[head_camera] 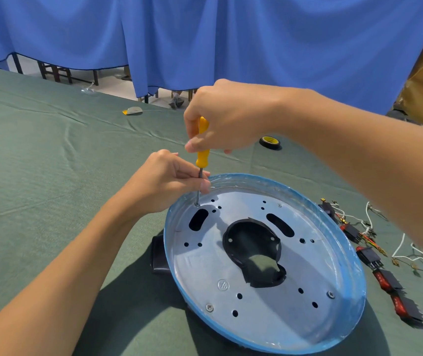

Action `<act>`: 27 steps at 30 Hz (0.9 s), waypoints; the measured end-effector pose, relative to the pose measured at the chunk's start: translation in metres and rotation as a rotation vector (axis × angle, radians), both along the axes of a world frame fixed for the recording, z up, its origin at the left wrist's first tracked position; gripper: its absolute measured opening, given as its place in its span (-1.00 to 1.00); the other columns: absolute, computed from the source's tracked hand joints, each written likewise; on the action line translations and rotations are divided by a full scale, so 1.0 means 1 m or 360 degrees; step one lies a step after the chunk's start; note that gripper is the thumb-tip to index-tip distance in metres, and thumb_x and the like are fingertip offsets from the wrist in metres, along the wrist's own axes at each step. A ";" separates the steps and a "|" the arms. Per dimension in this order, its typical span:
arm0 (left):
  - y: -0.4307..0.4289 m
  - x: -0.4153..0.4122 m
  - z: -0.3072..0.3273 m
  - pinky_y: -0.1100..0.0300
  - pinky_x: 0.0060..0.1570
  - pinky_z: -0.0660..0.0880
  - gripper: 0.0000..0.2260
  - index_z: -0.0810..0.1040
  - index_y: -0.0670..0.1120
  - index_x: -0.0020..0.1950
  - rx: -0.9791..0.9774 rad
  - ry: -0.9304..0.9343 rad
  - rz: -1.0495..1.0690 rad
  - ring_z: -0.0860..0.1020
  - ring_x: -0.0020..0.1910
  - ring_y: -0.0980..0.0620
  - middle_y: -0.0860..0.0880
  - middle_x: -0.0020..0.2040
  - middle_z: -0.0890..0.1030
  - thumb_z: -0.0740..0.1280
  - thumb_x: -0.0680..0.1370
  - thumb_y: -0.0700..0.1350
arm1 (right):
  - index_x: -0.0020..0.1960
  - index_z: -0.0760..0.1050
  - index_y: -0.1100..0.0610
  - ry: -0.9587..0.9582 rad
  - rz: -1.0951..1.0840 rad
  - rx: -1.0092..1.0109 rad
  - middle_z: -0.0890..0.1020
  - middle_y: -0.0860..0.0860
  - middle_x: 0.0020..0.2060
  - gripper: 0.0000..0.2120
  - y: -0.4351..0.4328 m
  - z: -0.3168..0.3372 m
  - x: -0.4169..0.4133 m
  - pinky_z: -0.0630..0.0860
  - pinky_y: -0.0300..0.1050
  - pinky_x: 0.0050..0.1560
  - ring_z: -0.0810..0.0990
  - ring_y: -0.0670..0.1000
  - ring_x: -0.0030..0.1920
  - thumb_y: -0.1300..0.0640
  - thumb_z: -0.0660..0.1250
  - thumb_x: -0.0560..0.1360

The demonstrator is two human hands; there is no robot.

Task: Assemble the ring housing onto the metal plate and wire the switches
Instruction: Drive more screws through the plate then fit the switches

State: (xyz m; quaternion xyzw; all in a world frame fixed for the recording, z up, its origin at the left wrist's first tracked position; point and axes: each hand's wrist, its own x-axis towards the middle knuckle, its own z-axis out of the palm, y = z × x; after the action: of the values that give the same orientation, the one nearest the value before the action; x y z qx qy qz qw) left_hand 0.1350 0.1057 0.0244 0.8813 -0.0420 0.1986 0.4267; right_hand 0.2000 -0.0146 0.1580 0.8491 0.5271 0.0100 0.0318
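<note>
My right hand (pixel 225 119) curls round the yellow handle of the screwdriver (pixel 202 150), which stands upright. My left hand (pixel 164 181) pinches the bare shaft just above the tip. The tip sits in a hole at ten o'clock on the metal plate (pixel 256 291). The plate lies on the green desk (pixel 51 163) over the black ring housing (pixel 157 255), which shows at nine o'clock. Screws are already seated at seven and four o'clock. To drive well, I should keep the shaft vertical, press down while turning, and let the left fingers only guide. The switches (pixel 367 255) lie unwired off the three o'clock edge.
</note>
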 end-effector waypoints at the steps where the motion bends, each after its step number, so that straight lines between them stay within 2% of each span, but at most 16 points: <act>1: 0.001 -0.001 0.000 0.24 0.44 0.15 -0.93 0.75 -0.11 -0.09 -0.0006 0.0044 -0.0054 0.63 0.08 0.26 0.05 -0.09 0.73 0.45 0.50 -0.19 | -0.14 0.57 0.01 0.0007 0.0003 -0.0009 0.59 -0.08 -0.46 -0.84 -0.001 0.000 -0.001 0.40 -0.29 -0.45 0.65 -0.07 -0.40 -0.08 0.39 0.49; 3: 0.003 -0.001 0.000 0.34 0.38 0.20 -0.90 0.73 -0.12 -0.03 -0.0045 0.0122 -0.0130 0.62 0.15 0.20 0.05 -0.07 0.73 0.40 0.55 -0.20 | -0.14 0.57 0.00 0.0011 0.0004 -0.0033 0.62 -0.05 -0.43 -0.89 -0.002 0.001 -0.003 0.38 -0.34 -0.49 0.63 -0.09 -0.42 -0.01 0.45 0.45; 5: 0.002 -0.001 -0.001 0.42 0.24 0.29 -0.88 0.73 -0.08 0.00 -0.0038 0.0137 -0.0114 0.64 0.14 0.03 0.08 -0.07 0.73 0.39 0.57 -0.18 | -0.10 0.58 0.02 0.0007 0.0004 -0.0054 0.65 -0.02 -0.38 -0.92 -0.002 0.001 -0.003 0.40 -0.32 -0.46 0.64 -0.07 -0.38 0.07 0.46 0.44; 6: 0.000 -0.001 -0.002 0.38 0.23 0.30 -0.91 0.74 -0.06 -0.03 -0.0006 0.0112 -0.0067 0.66 0.10 -0.03 0.09 -0.10 0.73 0.42 0.55 -0.15 | -0.08 0.59 0.02 -0.0001 0.0004 -0.0064 0.65 -0.01 -0.36 -0.93 -0.002 0.001 -0.003 0.41 -0.29 -0.44 0.65 -0.05 -0.35 0.08 0.45 0.45; 9: -0.004 0.001 -0.002 0.50 0.25 0.24 -0.95 0.73 -0.09 -0.21 0.0041 -0.0027 0.0106 0.68 -0.01 -0.03 0.04 -0.23 0.73 0.53 0.43 -0.12 | -0.09 0.59 0.02 -0.0014 0.0004 -0.0079 0.65 0.00 -0.35 -0.94 -0.003 0.001 -0.004 0.41 -0.25 -0.41 0.67 -0.01 -0.27 0.05 0.42 0.48; 10: -0.004 0.001 -0.001 0.41 0.35 0.20 -0.94 0.73 -0.10 -0.22 0.0056 -0.0039 0.0117 0.68 0.00 -0.02 0.03 -0.24 0.73 0.53 0.43 -0.13 | -0.10 0.59 0.01 -0.0011 0.0003 -0.0077 0.65 0.01 -0.33 -0.94 -0.003 0.001 -0.004 0.41 -0.24 -0.41 0.67 0.00 -0.26 0.03 0.41 0.49; 12: -0.002 0.000 0.000 0.13 0.51 0.10 -0.95 0.74 -0.10 -0.15 0.0049 0.0017 0.0016 0.65 0.08 0.14 0.05 -0.17 0.73 0.48 0.48 -0.16 | -0.13 0.56 -0.02 -0.0012 0.0011 -0.0060 0.65 0.02 -0.28 -0.91 -0.004 0.001 -0.005 0.40 -0.23 -0.40 0.67 0.02 -0.23 -0.02 0.40 0.49; 14: 0.000 -0.002 0.001 0.04 0.55 0.03 -0.90 0.73 -0.10 -0.04 0.0044 0.0126 -0.0135 0.59 0.15 0.28 0.09 -0.07 0.73 0.41 0.55 -0.18 | -0.16 0.54 -0.04 0.0001 0.0018 -0.0026 0.63 -0.01 -0.30 -0.89 -0.004 0.001 -0.005 0.39 -0.23 -0.41 0.66 0.02 -0.23 -0.04 0.40 0.49; 16: 0.000 -0.002 0.001 0.15 0.53 0.05 -0.89 0.72 -0.07 0.01 0.0074 0.0115 -0.0138 0.57 0.16 0.31 0.11 -0.03 0.72 0.40 0.56 -0.15 | -0.14 0.55 -0.02 0.0003 0.0031 -0.0026 0.62 -0.03 -0.36 -0.91 -0.004 0.000 -0.005 0.39 -0.24 -0.42 0.66 0.00 -0.26 -0.01 0.41 0.49; 17: -0.001 -0.001 -0.001 0.27 0.48 0.13 -0.91 0.73 -0.06 -0.02 0.0061 0.0074 -0.0091 0.60 0.13 0.27 0.09 -0.06 0.73 0.44 0.53 -0.13 | -0.11 0.57 0.00 -0.0005 0.0038 -0.0035 0.61 -0.04 -0.38 -0.93 -0.003 0.000 -0.004 0.40 -0.24 -0.41 0.66 -0.01 -0.28 0.01 0.41 0.49; 19: -0.001 0.000 -0.001 0.55 0.21 0.28 -0.93 0.74 -0.09 -0.13 0.0012 -0.0006 0.0022 0.67 0.04 0.09 0.02 -0.16 0.74 0.52 0.43 -0.11 | -0.07 0.59 0.03 -0.0010 0.0048 -0.0050 0.61 -0.05 -0.41 -0.93 -0.002 -0.001 -0.004 0.43 -0.25 -0.40 0.67 -0.01 -0.29 0.04 0.40 0.50; 20: -0.001 0.000 -0.001 0.58 0.15 0.30 -0.94 0.73 -0.11 -0.17 0.0002 -0.0025 0.0048 0.68 0.02 0.04 0.00 -0.20 0.73 0.53 0.41 -0.13 | -0.07 0.59 0.03 -0.0001 0.0048 -0.0046 0.61 -0.04 -0.41 -0.93 -0.002 -0.001 -0.004 0.43 -0.25 -0.40 0.67 -0.01 -0.29 0.04 0.40 0.50; 23: 0.004 0.000 -0.001 0.32 0.38 0.30 -0.97 0.74 -0.12 -0.13 -0.0016 0.0046 -0.0070 0.65 0.09 0.17 0.04 -0.16 0.74 0.49 0.46 -0.20 | -0.10 0.58 0.02 0.0031 0.0053 -0.0016 0.62 -0.02 -0.41 -0.90 -0.002 -0.002 -0.003 0.43 -0.25 -0.39 0.67 0.00 -0.29 0.00 0.41 0.49; 26: 0.004 -0.002 0.000 0.52 0.23 0.30 -0.90 0.72 -0.10 0.00 -0.0030 0.0185 -0.0212 0.61 0.15 0.22 0.08 -0.08 0.73 0.41 0.54 -0.20 | -0.08 0.59 0.01 0.0020 0.0075 -0.0013 0.62 -0.04 -0.40 -0.92 -0.002 -0.002 -0.003 0.44 -0.25 -0.37 0.66 -0.02 -0.30 0.02 0.42 0.48; 27: 0.002 -0.001 0.000 0.52 0.24 0.26 -0.89 0.72 -0.09 0.01 -0.0007 0.0169 -0.0186 0.62 0.13 0.22 0.09 -0.07 0.73 0.41 0.55 -0.17 | -0.08 0.60 0.01 0.0010 0.0079 -0.0016 0.61 -0.05 -0.39 -0.93 -0.002 -0.002 -0.003 0.45 -0.24 -0.35 0.66 -0.03 -0.30 0.03 0.42 0.48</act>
State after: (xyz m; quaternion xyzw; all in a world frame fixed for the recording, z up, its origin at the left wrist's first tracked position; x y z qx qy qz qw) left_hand 0.1337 0.1078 0.0241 0.8857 -0.0703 0.1265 0.4411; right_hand 0.1972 -0.0166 0.1557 0.8356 0.5483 0.0056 0.0341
